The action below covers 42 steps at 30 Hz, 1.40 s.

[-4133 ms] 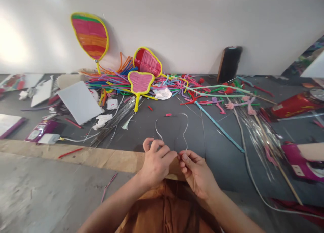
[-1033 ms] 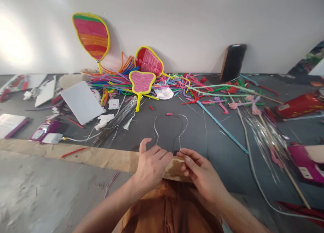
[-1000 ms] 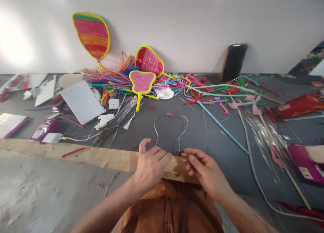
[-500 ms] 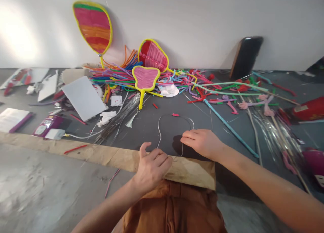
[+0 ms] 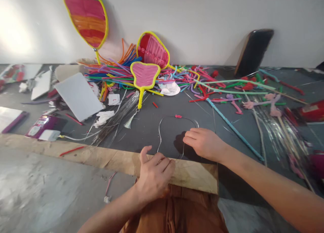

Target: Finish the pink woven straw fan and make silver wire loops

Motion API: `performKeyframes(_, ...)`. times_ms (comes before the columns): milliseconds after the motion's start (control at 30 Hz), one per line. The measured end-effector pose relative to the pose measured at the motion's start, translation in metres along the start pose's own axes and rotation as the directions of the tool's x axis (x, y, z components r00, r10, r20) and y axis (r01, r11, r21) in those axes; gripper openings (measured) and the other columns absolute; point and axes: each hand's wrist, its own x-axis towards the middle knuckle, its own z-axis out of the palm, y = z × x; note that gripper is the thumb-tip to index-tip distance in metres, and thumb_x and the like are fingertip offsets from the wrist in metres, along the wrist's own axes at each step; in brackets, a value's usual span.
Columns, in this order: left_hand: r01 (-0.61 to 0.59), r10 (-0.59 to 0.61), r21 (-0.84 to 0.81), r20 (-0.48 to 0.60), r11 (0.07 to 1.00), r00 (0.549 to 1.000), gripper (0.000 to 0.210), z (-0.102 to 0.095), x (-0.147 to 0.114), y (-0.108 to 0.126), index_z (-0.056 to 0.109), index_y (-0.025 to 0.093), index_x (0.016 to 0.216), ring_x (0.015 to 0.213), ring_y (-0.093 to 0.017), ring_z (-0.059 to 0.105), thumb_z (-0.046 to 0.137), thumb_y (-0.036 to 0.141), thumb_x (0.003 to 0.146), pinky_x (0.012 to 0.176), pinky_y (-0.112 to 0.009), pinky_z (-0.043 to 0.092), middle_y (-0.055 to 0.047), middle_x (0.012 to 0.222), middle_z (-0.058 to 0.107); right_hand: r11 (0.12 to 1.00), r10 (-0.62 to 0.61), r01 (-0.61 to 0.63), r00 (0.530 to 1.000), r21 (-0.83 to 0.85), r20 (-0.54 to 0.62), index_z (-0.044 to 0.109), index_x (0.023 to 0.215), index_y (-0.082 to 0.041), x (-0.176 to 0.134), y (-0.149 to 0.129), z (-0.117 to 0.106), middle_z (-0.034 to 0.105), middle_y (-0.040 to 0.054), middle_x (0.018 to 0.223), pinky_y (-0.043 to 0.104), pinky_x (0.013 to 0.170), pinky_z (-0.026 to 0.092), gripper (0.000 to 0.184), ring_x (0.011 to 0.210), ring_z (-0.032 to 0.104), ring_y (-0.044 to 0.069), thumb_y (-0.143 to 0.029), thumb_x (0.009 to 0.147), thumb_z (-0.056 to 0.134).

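Note:
A thin silver wire [image 5: 160, 133] bent into a rounded outline lies over the dark tabletop, with a short pink piece [image 5: 178, 116] wrapped at its top. My left hand [image 5: 155, 170] is closed on the wire's lower end at the table's front edge, its index finger lifted away. My right hand [image 5: 202, 142] pinches the wire's right side, thumb and fingers together. Beyond the wire are a small pink fan [image 5: 145, 74] with a yellow edge and tassel, a second pink fan [image 5: 155, 51] and a striped fan [image 5: 87, 19] leaning on the wall.
A heap of coloured pipe cleaners [image 5: 108, 73] spreads along the wall. A phone [image 5: 254, 52] leans upright at the back right. Silver wires [image 5: 116, 113] lie left of my hands, near a white card [image 5: 79, 96]. A blue twisted stick [image 5: 234, 128] lies to the right.
The view has shifted slightly, so the fans appear higher and further left. Both hands keep their hold on the wire, which has nearly the same shape.

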Motion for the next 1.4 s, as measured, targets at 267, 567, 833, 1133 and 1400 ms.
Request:
performKeyframes(267, -0.021, 0.021, -0.014, -0.037, 1.0, 0.999, 0.021, -0.005, 0.008, 0.003, 0.059, 0.019, 0.084, 0.074, -0.012, 0.057, 0.043, 0.007, 0.081, 0.1, -0.048, 0.014, 0.004, 0.067, 0.063, 0.991, 0.009, 0.006, 0.993, 0.131, -0.117, 0.065, 0.098, -0.018, -0.003, 0.005, -0.009, 0.067, 0.006, 0.094, 0.031, 0.074, 0.049, 0.021, 0.084, 0.054, 0.019, -0.013, 0.087, 0.048)
performKeyframes(567, 0.026, -0.025, 0.006, -0.043, 1.0, 0.999, 0.024, -0.001, 0.006, -0.001, 0.061, 0.021, 0.091, 0.077, -0.013, 0.057, 0.044, 0.007, 0.082, 0.092, -0.043, 0.018, 0.002, 0.078, 0.068, 0.884, 0.397, -0.289, 0.88, 0.368, -0.262, 0.061, 0.103, -0.02, -0.03, -0.028, -0.006, 0.065, 0.007, 0.098, 0.03, 0.077, 0.053, 0.021, 0.088, 0.062, 0.017, -0.014, 0.089, 0.047)
performKeyframes(833, 0.009, -0.01, 0.063, 0.019, 0.998, 1.0, 0.023, -0.001, 0.014, -0.002, 0.061, 0.021, 0.09, 0.073, -0.013, 0.055, 0.043, 0.009, 0.082, 0.09, -0.042, 0.021, 0.0, 0.077, 0.065, 0.941, 0.277, -0.198, 0.916, 0.273, -0.29, 0.062, 0.11, -0.019, -0.036, -0.059, 0.007, 0.065, 0.0082, 0.102, 0.036, 0.078, 0.052, 0.028, 0.09, 0.054, 0.02, -0.011, 0.087, 0.048)
performKeyframes(1133, -0.025, 0.026, 0.107, -0.01, 0.994, 1.0, 0.021, 0.0, 0.022, 0.002, 0.061, 0.019, 0.085, 0.068, -0.013, 0.051, 0.043, 0.009, 0.085, 0.091, -0.041, 0.024, 0.001, 0.069, 0.058, 0.949, 0.218, -0.134, 0.932, 0.286, -0.289, 0.067, 0.095, -0.02, -0.018, -0.06, 0.007, 0.068, 0.0051, 0.095, 0.035, 0.077, 0.045, 0.021, 0.089, 0.048, 0.021, -0.017, 0.09, 0.047)
performKeyframes(1400, -0.013, 0.013, 0.012, 0.025, 1.0, 1.0, 0.023, 0.006, 0.027, 0.002, 0.06, 0.018, 0.076, 0.065, -0.013, 0.049, 0.041, 0.007, 0.082, 0.09, -0.042, 0.026, 0.0, 0.066, 0.055, 0.969, 0.182, -0.12, 0.938, 0.217, -0.293, 0.067, 0.081, -0.021, -0.017, -0.059, 0.012, 0.067, 0.0034, 0.078, 0.035, 0.081, 0.037, 0.025, 0.091, 0.047, 0.02, -0.02, 0.092, 0.044)
